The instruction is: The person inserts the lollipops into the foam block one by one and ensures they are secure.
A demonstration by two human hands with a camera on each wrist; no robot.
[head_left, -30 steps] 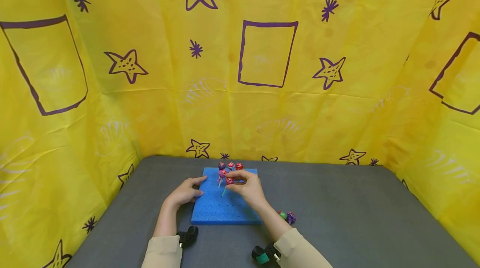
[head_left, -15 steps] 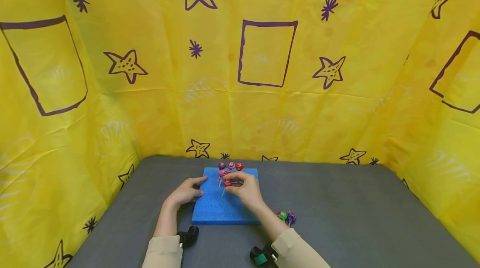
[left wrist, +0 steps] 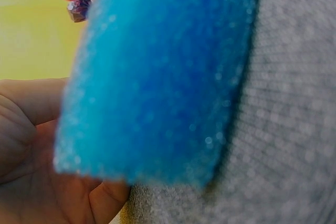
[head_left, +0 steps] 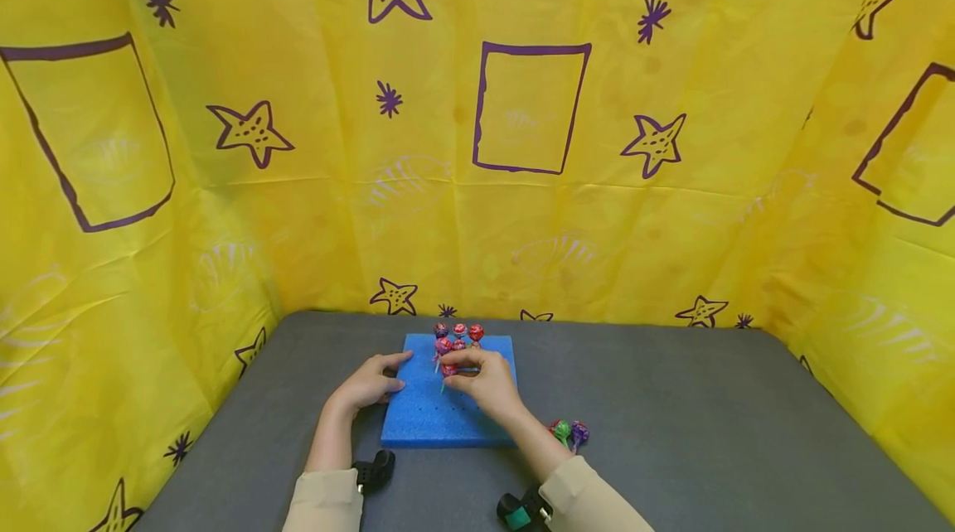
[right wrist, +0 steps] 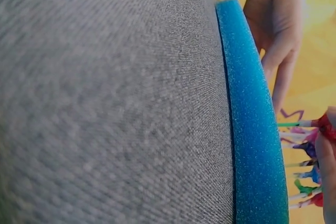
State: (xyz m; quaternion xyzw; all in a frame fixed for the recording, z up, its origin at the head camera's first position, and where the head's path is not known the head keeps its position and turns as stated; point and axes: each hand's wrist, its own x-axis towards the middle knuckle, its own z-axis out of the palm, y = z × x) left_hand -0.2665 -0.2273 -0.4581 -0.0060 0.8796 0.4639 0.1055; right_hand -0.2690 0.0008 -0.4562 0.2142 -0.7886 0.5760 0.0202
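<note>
We see a square slab of blue foam point(head_left: 440, 416) lying flat on a grey, woven-cloth worktop point(head_left: 671, 424). The foam looks coarse and spongy, with rows of small holes in its top face. The left hand point(head_left: 369, 383) rests on the foam's left edge, fingers fairly straight on top; the left wrist view shows the thumb under the edge, so the hand lightly holds the slab.

The right hand point(head_left: 485, 383) is over the middle of the foam, its fingers curled and pinching a lollipop point(head_left: 448, 369) with a round red wrapped head and a thin green stick. Its long axis is nearly upright, head up, the stick slanting down and slightly left to the foam. We cannot tell whether the tip is in a hole.

Just beyond it, at the foam's far edge, a cluster of lollipops point(head_left: 458, 333) stands upright in the foam, with round red and purple heads in crinkled wrappers.

To the right of the foam, near the right forearm, two loose lollipops point(head_left: 570, 432), green and purple, lie on the worktop.

Yellow sheeting point(head_left: 522, 184) with purple stars and squares walls in the scene.
</note>
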